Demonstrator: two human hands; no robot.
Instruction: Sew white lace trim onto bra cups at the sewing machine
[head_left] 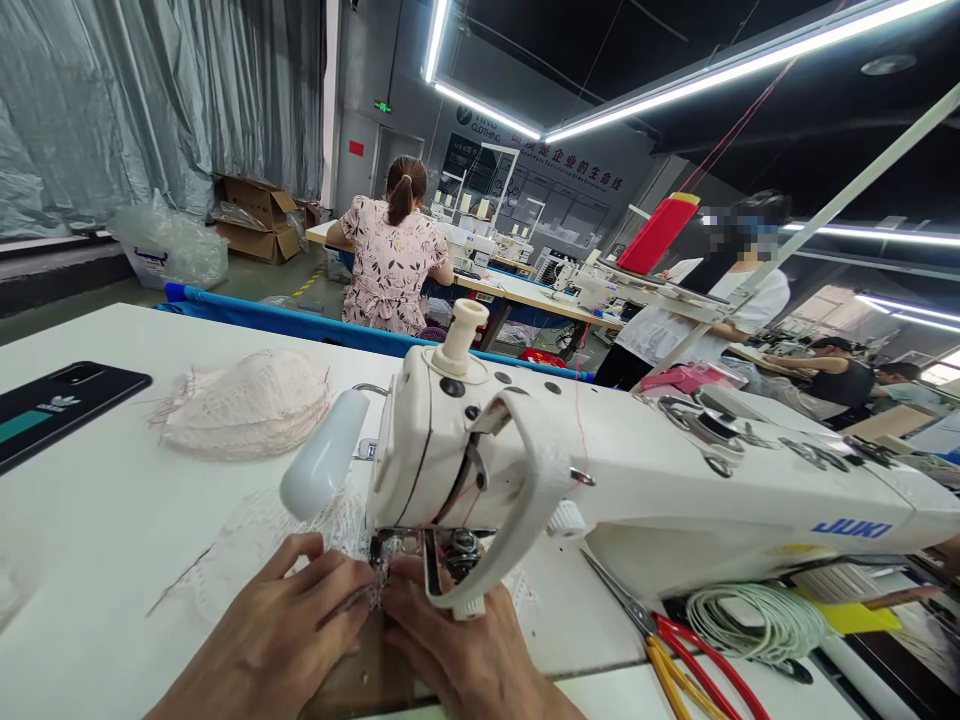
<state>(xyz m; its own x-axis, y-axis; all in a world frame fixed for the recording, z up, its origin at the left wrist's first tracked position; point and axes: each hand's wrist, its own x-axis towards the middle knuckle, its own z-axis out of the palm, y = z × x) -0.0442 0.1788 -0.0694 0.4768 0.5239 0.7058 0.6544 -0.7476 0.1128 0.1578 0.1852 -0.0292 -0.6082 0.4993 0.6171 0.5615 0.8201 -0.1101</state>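
White lace fabric (247,545) lies on the table and runs under the head of a white sewing machine (637,470). My left hand (292,620) is closed on the lace just left of the needle area, fingers bent and pressed together. Close beside it, my right hand (465,640) is also closed on the lace, its fingertips partly hidden behind the machine's curved white guard (536,490). The needle itself cannot be made out. A stack of lace cups (247,405) with loose pink thread ends sits behind my left hand.
A dark phone (67,405) lies at the left. Right of my hands are scissors (660,640) with red and yellow handles and a coil of pale cord (757,620). A red thread cone (660,235) stands above the machine. Other people work beyond the table.
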